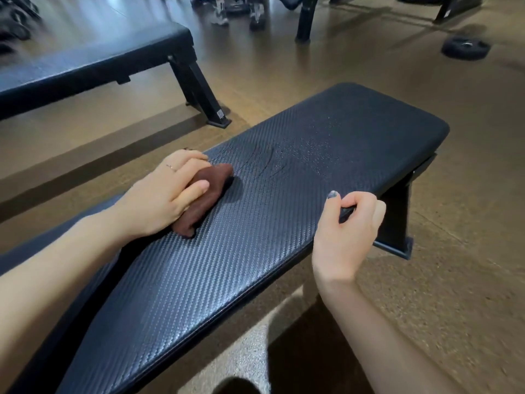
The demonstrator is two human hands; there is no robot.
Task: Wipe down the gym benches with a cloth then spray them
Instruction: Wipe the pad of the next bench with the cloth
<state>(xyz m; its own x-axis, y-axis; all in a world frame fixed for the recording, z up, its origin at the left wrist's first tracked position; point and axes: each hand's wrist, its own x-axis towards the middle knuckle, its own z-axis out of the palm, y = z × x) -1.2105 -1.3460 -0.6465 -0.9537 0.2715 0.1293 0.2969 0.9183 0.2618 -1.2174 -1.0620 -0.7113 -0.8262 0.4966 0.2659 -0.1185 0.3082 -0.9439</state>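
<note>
A black textured gym bench (255, 237) runs diagonally across the view. Fine spray droplets and wet streaks show on its far half. My left hand (164, 197) grips a folded brown cloth (208, 189) and presses it on the pad near the bench's left edge. My right hand (349, 231) is curled at the bench's right edge, thumb on top of the pad and fingers bent over the rim. No spray bottle is in view.
A second black bench (93, 64) stands at the upper left on the wooden floor. A black weight plate (466, 48) lies on the floor at the upper right. A person's feet in shoes (238, 12) and dark equipment legs are at the top.
</note>
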